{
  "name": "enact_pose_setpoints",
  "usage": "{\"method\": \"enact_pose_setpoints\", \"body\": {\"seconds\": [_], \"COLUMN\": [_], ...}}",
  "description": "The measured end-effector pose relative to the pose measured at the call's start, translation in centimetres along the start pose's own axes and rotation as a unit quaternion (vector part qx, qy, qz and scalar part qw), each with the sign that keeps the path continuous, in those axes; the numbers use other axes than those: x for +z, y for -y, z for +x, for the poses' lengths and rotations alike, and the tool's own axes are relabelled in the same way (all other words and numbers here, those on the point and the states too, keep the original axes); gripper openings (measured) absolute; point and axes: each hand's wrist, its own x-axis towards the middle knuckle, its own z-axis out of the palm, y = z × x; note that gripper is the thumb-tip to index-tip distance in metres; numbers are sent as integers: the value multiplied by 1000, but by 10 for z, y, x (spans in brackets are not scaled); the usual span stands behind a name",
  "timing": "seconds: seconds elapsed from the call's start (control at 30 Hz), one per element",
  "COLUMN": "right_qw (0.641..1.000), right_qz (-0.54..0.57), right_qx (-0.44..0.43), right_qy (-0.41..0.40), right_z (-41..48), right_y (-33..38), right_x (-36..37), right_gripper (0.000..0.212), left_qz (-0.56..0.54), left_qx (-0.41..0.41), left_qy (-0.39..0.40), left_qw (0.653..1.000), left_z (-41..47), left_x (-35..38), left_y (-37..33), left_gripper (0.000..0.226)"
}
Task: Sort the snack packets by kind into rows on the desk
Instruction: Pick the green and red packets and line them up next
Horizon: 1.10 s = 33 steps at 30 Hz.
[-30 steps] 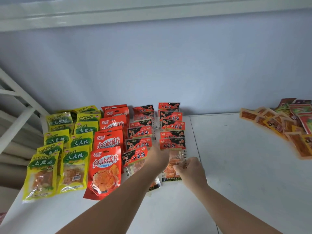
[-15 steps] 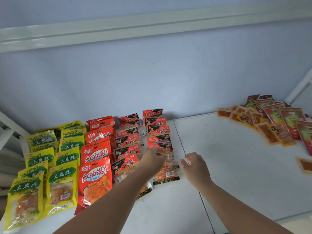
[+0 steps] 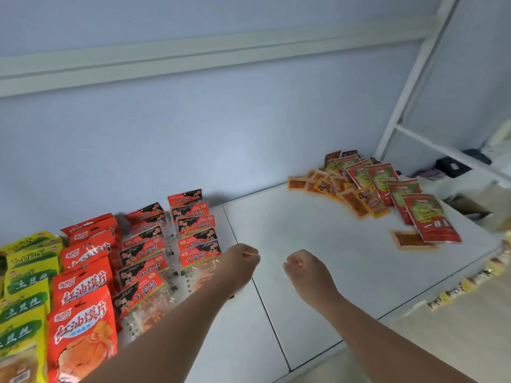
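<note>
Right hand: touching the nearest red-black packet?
Apart. Head view shows the right hand over bare desk, with the left hand and a strip of desk between it and the red-black packets.

A pale blue wall [image 3: 249,139] fills the upper half of the frame. A white horizontal rail [image 3: 221,59] runs across it, rising slightly from left to right. At the upper right, the rail meets a white slanted post [image 3: 409,87] that leans down toward the middle right. From the post, a white crossbar [image 3: 442,146] slopes down to the right edge. Just below the crossbar sits a black box-like object [image 3: 453,167], with a flatter dark item [image 3: 477,156] behind it and a blurred purplish bundle [image 3: 430,172] to its left. A beige floor [image 3: 456,335] takes up the lower right corner.
</note>
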Motion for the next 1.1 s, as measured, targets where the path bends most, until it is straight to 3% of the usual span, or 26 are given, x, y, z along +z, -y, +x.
{"method": "enact_pose_setpoints", "body": {"seconds": [0.13, 0.6, 1.1], "right_qw": [1000, 995, 989], "right_qz": [16, 56, 72], "right_qx": [16, 68, 121], "right_qy": [-3, -44, -46], "right_z": [-10, -43, -1], "right_y": [-38, -173, -202], "right_x": [-42, -175, -219], "right_gripper": [19, 7, 9], "left_qz": [14, 18, 39], "left_qx": [-3, 32, 41], "left_qy": [18, 102, 156], "left_qw": [1000, 994, 986], "left_z": [-7, -45, 14], "left_x": [45, 190, 235], "left_y": [-33, -133, -178], "left_gripper": [19, 14, 14]}}
